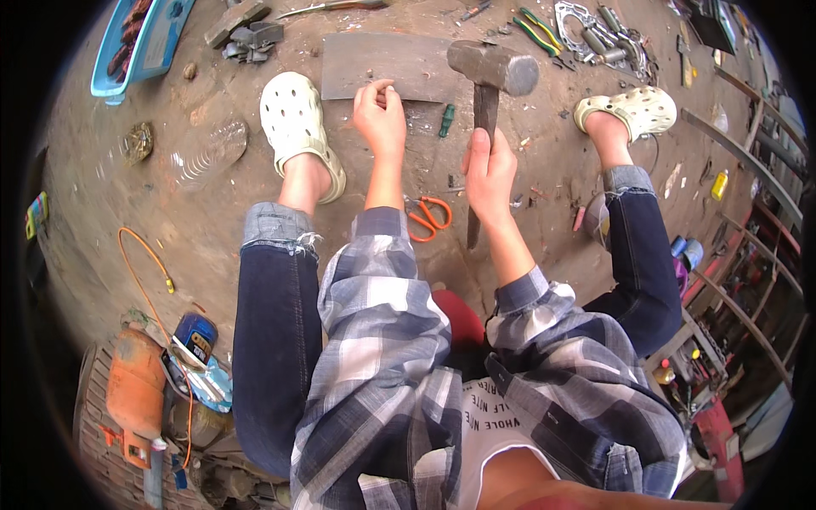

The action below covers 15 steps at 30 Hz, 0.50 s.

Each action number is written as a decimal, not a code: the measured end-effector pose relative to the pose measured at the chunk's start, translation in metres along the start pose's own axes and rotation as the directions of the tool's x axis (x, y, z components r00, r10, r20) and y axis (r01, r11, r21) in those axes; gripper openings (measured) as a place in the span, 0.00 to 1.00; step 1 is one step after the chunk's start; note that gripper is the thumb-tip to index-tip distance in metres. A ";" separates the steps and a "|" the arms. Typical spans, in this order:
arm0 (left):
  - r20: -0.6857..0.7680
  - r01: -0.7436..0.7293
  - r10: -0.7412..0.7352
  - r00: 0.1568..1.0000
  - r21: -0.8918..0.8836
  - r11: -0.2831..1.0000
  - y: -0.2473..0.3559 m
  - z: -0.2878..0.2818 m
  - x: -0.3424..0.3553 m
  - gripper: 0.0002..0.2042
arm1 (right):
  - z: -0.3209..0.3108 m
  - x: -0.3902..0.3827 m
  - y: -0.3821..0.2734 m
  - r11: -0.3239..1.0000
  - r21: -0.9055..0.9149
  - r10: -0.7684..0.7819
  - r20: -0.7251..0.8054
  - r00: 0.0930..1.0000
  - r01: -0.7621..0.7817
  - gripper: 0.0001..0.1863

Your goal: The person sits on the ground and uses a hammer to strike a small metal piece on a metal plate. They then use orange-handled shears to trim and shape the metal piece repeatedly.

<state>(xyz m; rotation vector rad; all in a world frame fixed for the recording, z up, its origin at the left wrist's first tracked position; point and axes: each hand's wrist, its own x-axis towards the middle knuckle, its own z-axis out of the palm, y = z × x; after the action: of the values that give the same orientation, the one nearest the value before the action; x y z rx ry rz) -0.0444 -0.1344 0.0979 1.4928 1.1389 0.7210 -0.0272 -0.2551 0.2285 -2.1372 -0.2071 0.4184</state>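
A heavy hammer [501, 68] with a dark block head and a worn wooden handle stands raised in my right hand [491, 174], whose fingers wrap round the handle. My left hand [380, 119] is closed, its fingertips over the near edge of a flat grey metal sheet [348, 68] lying on the ground. Whatever those fingers pinch, if anything, is too small to make out. Beside the sheet's near edge lies a short dark green piece [446, 121]. Between my forearms rest orange-handled scissors [431, 219].
My feet in pale clogs [291, 115] flank the work. Beyond the sheet lie green-and-yellow pliers [537, 34] and metal engine parts [586, 38]. A blue basket [157, 47] is at far left; an orange gas cylinder [134, 382] sits near left. Metal bars [739, 144] line the right.
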 end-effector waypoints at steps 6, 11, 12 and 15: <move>-0.034 0.034 -0.037 0.999 -0.068 0.997 0.003 0.005 -0.002 0.05 | 0.039 0.022 0.034 0.835 -0.547 0.050 -0.034 0.998 -0.060 0.21; -0.037 0.027 -0.029 0.999 -0.062 0.998 0.004 0.005 -0.002 0.05 | 0.031 0.034 0.036 0.942 -0.319 0.081 -0.074 0.994 -0.101 0.20; -0.046 0.036 -0.038 0.998 -0.057 0.998 0.006 0.001 0.000 0.05 | 0.027 0.031 0.023 0.964 -0.243 0.099 -0.052 0.994 -0.109 0.20; -0.017 0.024 -0.024 1.000 -0.015 1.000 0.005 0.002 -0.002 0.04 | 0.012 0.018 0.013 0.983 -0.167 0.078 -0.031 0.996 -0.082 0.20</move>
<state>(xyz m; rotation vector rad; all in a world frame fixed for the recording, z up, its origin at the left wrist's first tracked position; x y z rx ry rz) -0.0421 -0.1372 0.1022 1.4604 1.1604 0.7256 -0.0155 -0.2476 0.2080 -2.3212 -0.1475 0.4343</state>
